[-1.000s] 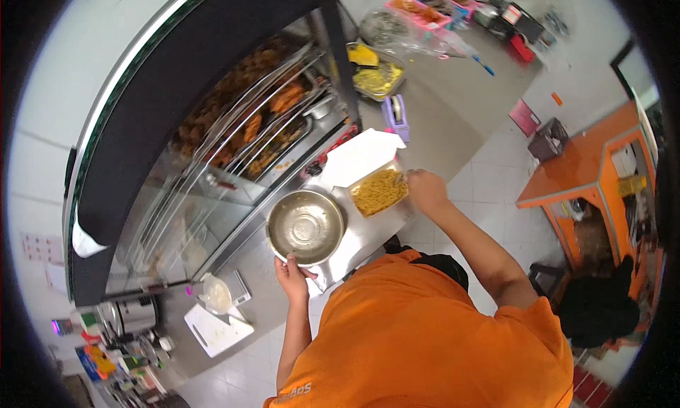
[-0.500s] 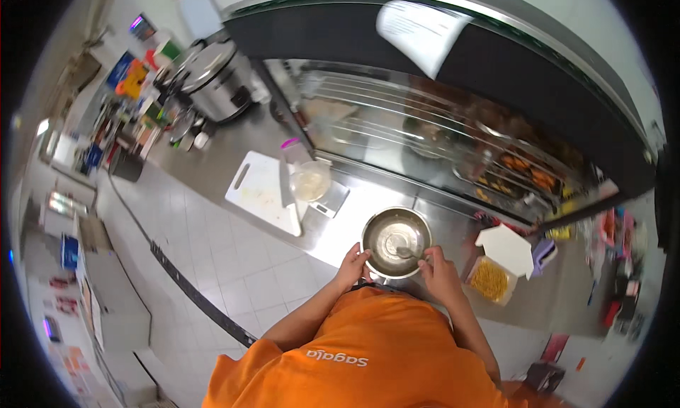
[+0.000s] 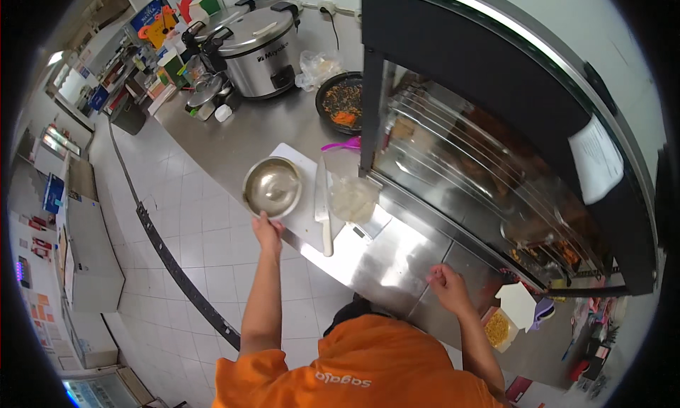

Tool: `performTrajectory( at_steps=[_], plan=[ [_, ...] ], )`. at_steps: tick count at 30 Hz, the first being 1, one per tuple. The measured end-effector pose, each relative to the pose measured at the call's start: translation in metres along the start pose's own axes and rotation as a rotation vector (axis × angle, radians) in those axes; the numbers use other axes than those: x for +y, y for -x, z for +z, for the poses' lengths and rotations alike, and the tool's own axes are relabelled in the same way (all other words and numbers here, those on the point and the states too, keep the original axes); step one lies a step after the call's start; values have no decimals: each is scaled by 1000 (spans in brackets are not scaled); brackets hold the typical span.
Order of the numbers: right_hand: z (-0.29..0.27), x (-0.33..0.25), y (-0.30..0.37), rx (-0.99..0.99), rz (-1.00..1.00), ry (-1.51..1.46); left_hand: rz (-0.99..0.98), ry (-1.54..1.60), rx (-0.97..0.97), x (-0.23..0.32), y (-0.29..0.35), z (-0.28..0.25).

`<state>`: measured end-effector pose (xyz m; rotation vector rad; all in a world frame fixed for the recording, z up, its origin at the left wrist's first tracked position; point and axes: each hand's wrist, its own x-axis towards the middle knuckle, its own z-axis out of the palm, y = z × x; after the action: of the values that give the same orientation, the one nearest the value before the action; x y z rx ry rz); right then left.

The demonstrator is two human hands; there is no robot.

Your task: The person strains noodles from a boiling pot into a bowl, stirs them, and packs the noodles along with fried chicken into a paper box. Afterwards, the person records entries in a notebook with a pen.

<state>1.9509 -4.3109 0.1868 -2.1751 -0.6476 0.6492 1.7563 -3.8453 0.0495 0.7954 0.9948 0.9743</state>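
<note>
A round metal bowl (image 3: 273, 185) is held by its near rim in my left hand (image 3: 267, 231), over the left part of a white cutting board (image 3: 301, 224). Inside the bowl is a shiny patch; I cannot make out whether a spoon lies there. My right hand (image 3: 450, 287) is above the steel counter to the right, away from the bowl, its fingers curled with nothing showing in them. A knife with a white handle (image 3: 326, 236) lies on the board. Beside it, a clear container with pale contents (image 3: 354, 199) stands on a small white scale (image 3: 360, 232).
A glass display cabinet (image 3: 460, 160) stands behind the counter. Farther left are a large rice cooker (image 3: 258, 54) and a black pan with food bits (image 3: 340, 100). An opened box of yellow noodles (image 3: 498, 329) sits at right. A pink utensil (image 3: 342, 145) lies near the cabinet.
My left hand has carried the bowl leftward, from the counter before me to over the cutting board. My right hand has left the bowl and the spoon. The view has turned left.
</note>
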Motion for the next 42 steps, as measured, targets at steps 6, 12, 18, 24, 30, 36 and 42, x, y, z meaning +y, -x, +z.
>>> performTrajectory(
  at_steps=[6, 12, 18, 24, 30, 36, 42],
  plan=[
    [61, 22, -27, -124, 120, 24, 92, 77, 131, 18, -150, -18],
    [161, 8, -131, -122, 195, -209, 18, 20, 118, 25, -225, -14],
    [205, 7, -218, 24, 352, -62, 150, -445, 324, 11, -183, 24],
    [198, 19, -180, 256, 385, -215, 19, -494, -608, -78, -41, 84],
    [172, 29, -170, 263, 439, -613, -65, -744, -779, -85, 33, 153],
    [130, 47, -134, 318, 492, -595, -138, -618, -890, -142, 79, 117],
    [83, 98, -93, 305, 427, -715, -27, -773, -875, -136, 152, 143]
  ],
)
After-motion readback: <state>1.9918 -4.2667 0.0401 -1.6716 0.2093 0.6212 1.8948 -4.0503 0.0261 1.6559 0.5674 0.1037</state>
